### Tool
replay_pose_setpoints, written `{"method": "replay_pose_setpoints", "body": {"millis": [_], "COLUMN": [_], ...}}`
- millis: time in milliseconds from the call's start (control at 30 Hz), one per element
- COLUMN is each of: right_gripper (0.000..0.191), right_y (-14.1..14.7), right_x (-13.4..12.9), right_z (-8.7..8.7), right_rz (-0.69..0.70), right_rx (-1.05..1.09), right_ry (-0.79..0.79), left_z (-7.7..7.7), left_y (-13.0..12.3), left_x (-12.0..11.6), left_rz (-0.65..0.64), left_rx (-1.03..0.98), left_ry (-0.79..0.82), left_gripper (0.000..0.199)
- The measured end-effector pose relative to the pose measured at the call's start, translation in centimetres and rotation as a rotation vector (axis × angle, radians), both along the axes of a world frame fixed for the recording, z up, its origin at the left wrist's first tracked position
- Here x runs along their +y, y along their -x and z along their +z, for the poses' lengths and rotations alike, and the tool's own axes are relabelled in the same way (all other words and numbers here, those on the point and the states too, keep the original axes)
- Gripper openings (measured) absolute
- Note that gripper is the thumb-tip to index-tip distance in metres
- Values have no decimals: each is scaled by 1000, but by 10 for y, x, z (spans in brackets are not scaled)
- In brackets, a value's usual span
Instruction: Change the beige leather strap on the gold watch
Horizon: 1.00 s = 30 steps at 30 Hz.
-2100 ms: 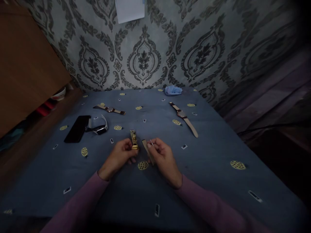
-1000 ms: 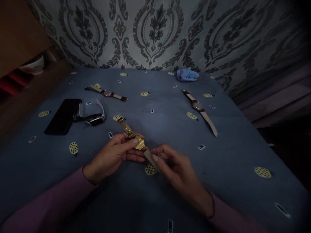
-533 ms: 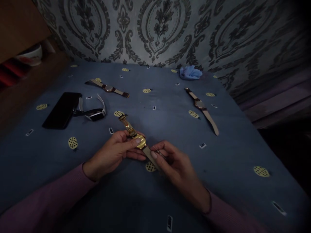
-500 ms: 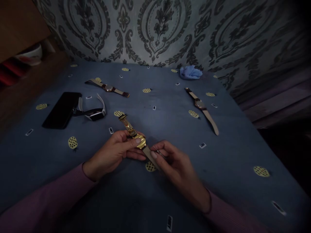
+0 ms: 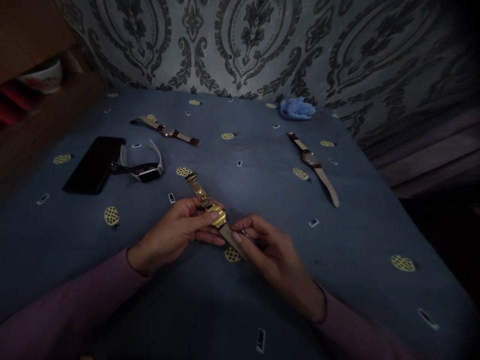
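A gold wristwatch (image 5: 218, 216) lies back side up in my left hand (image 5: 176, 229), whose thumb presses on the case back. Its clasp end points away from me, and the plain strap half runs down toward my right hand (image 5: 268, 250). Between the thumb and fingers of that hand is a thin metal tool (image 5: 245, 233), pinched close beside the strap. The tool's far end is hidden in the fingers, so its exact kind does not show. Whether the right fingers also grip the strap, I cannot tell.
On the patterned blue tablecloth (image 5: 262, 305) lie two more strap watches, one at back left (image 5: 168, 131) and one at right (image 5: 310, 158). A black phone (image 5: 94, 165) and a white smartwatch (image 5: 149, 174) sit at left. A crumpled blue cloth (image 5: 297, 108) rests near the wall.
The view has shifted slightly, so the things on the table sit a little higher. Both hands keep nearly the same hold on the watch and the tool.
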State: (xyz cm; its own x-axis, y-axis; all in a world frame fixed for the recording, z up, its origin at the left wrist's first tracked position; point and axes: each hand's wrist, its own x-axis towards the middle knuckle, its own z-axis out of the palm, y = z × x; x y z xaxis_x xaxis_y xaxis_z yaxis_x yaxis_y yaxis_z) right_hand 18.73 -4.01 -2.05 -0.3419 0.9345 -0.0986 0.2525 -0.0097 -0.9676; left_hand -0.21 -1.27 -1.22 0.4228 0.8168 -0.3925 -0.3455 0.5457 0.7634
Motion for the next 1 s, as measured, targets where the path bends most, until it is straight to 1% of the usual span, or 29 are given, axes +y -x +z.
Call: {"method": "replay_pose_setpoints", "body": {"millis": [267,467,833,1000], "right_gripper": [15,14,12,12], "right_y": [0,0,-2,-1], "right_x": [1,0,-2,-2], "right_z": [3,0,0,-1], "right_rz": [-5,2,20,8], "right_rx": [-26,5,-82,-78], "right_ry": [-28,9,-99,-105], "left_z": [1,0,-2,-2], "left_y": [0,1,0,0], "left_x": [0,0,0,0], "left_rz": [-8,-10,-4,-1], "left_rx": [2,3,6,7], "left_ry": [-3,-4,-9,-10], "left_gripper": [22,24,23,23]}}
